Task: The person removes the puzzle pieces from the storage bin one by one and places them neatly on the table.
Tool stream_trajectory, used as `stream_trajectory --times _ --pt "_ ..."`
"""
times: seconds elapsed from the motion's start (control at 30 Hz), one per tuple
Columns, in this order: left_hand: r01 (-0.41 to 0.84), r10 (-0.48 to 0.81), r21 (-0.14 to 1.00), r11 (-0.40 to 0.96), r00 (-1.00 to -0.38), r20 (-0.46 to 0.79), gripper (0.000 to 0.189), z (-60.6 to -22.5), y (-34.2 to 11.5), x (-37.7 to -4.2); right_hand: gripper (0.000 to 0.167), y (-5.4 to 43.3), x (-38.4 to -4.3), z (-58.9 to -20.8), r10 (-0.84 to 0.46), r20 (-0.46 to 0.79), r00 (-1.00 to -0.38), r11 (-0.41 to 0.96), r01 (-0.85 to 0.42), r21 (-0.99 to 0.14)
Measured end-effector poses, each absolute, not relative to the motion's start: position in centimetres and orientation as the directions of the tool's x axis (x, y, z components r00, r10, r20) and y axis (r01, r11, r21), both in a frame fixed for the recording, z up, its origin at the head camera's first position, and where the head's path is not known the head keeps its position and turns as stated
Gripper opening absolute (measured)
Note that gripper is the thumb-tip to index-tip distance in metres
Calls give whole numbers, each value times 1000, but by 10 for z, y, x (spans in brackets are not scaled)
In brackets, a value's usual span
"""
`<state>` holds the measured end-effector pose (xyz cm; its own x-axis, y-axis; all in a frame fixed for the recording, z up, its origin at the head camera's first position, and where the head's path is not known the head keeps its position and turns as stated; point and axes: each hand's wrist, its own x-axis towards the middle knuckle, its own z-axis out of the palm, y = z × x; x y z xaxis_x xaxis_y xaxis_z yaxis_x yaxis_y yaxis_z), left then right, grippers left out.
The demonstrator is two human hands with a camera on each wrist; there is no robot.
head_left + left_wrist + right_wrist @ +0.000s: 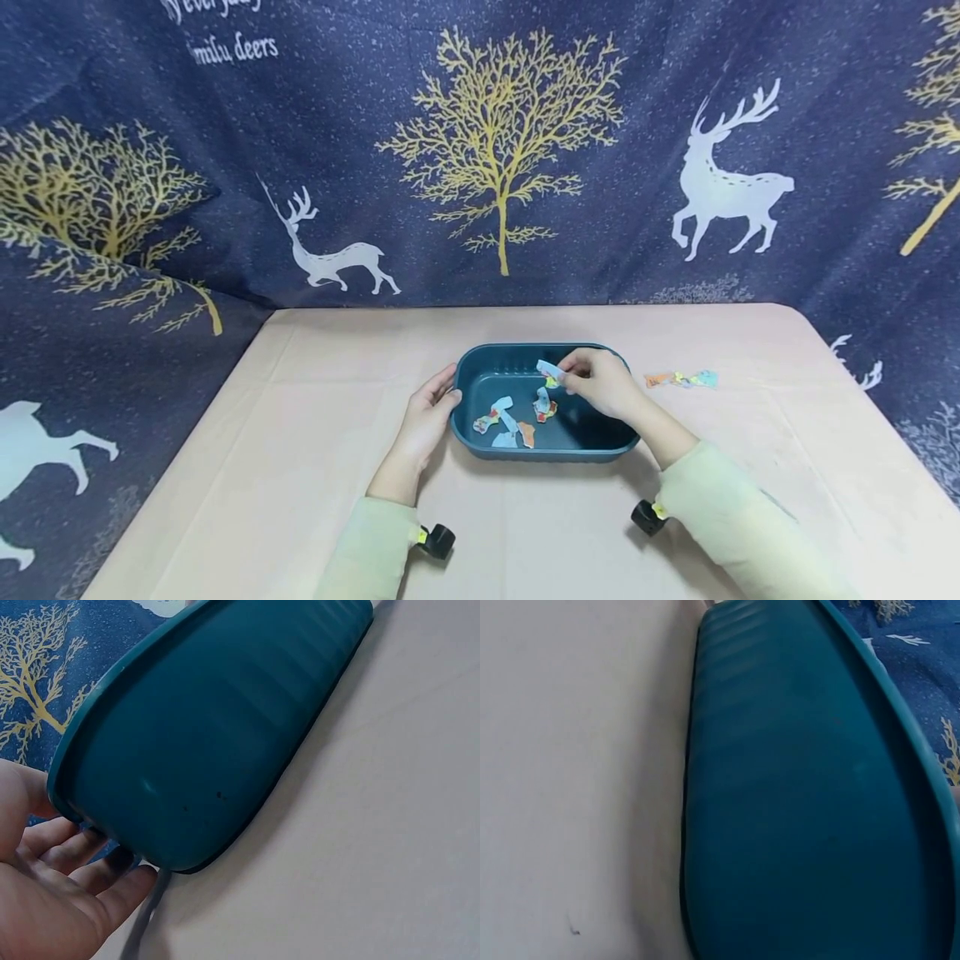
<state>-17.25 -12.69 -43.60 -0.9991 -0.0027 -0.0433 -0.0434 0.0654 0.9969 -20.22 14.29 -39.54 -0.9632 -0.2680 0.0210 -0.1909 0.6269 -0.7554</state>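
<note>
A teal rectangular basin (592, 455) stands on the table with several torn, colourful printed paper scraps (506, 425) lying inside. My left hand (423, 421) holds the basin's left end, thumb at the rim; the left wrist view shows its fingers against the outer wall (210, 735). Over the inside of the basin, my right hand (600, 383) pinches a pale blue paper scrap (550, 367) between thumb and fingers. Another small scrap (543, 408) lies on the basin floor below it. The right wrist view shows mostly the basin's outer side (802, 780), with the right hand hidden.
A strip of printed paper (682, 379) lies on the table to the right of the basin. The beige tablecloth (300, 467) surrounds the basin, and a dark blue curtain (585, 250) with deer and trees hangs behind.
</note>
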Motion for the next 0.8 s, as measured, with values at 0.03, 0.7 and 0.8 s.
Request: stream_trajectory --times 0.03,0.7,0.8 --pt "-45 -3 997 64 -999 -45 48 -436 -127 -172 15 144 -202 -395 -266 22 -964 625 -189 -757" --pt "-42 2 995 86 -999 -42 48 -438 -127 -172 22 180 -185 -386 -197 121 -973 505 -206 -838" --pt "-45 4 995 89 -999 -46 47 -438 -128 -172 24 185 -181 -386 -172 143 -975 492 -211 -845"
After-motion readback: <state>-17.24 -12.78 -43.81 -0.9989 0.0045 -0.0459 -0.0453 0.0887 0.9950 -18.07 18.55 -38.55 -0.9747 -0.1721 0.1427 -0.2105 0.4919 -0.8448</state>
